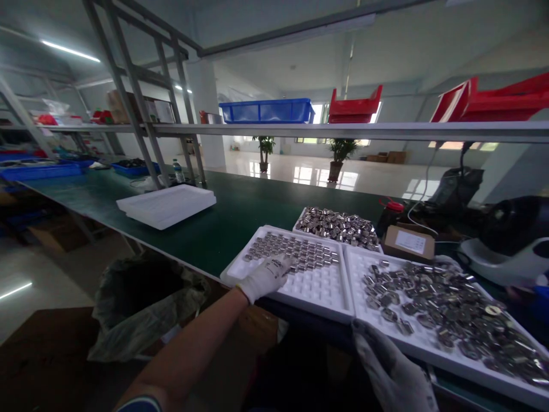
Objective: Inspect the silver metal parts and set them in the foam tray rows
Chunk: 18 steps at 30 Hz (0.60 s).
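Note:
My left hand [270,276], in a white glove, reaches over a white plastic tray [319,304] in the middle. Its fingers bend down together beside the rows of small shiny metal cylinders [309,252]; the tips are hidden, and whatever they pinch does not show. Below the front edge of the right-hand white tray [355,274] is my right hand [397,369], gloved, with grey-coated fingers stretched out and apart from the thumb. Nothing shows in it. Loose metal cylinders [429,300] lie heaped in that right-hand tray.
Another tray of loose cylinders [338,226] stands behind. White stacked trays [167,203] sit left on the green table [231,214]. A cardboard box [409,243] borders the right-hand tray. A shelf [343,130] crosses above, and a lined bin [141,303] stands lower left.

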Available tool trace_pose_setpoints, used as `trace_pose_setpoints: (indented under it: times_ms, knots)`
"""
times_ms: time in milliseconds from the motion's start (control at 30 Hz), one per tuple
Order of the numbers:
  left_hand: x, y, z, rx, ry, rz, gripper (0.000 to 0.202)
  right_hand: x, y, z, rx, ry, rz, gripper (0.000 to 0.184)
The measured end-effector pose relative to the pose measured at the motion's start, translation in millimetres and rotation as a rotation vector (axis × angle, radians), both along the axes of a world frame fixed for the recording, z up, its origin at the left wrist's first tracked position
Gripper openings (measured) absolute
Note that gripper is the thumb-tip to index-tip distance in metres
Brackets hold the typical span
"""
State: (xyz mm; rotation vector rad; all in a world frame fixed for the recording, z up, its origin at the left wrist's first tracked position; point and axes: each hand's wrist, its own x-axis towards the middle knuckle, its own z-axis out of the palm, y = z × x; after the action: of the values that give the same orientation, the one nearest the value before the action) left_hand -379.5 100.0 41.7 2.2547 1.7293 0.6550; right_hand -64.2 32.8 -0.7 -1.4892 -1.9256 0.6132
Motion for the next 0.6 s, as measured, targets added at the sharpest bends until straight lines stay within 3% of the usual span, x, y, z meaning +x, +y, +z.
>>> trace_pose_setpoints:
  times_ms: [133, 267, 400, 500, 600]
  knots:
    - [-1, -21, 19.8, -0.018, -0.373, -0.057, 0.046, -16, -7, 12.8, 0.042, 0.047, 0.085, 0.047]
    - [27, -64, 33.1, -0.105, -0.717, -0.096, 0.069, -43, -23, 39.9, 0.050, 0.098, 0.177, 0.042]
    - [67, -101, 28.2, -0.209, -1.204, -0.011, 0.073, -68, -37, 53.6, 0.085, 0.135, 0.275, 0.040]
    - [85, -111, 20.9, -0.262, -1.342, 0.100, 0.076, -75, -44, 52.9, 0.119, 0.153, 0.263, 0.038]
    - [92, -114, 17.0, -0.240, -1.356, 0.199, 0.077, -77, -50, 51.6, 0.154, 0.127, 0.253, 0.035]
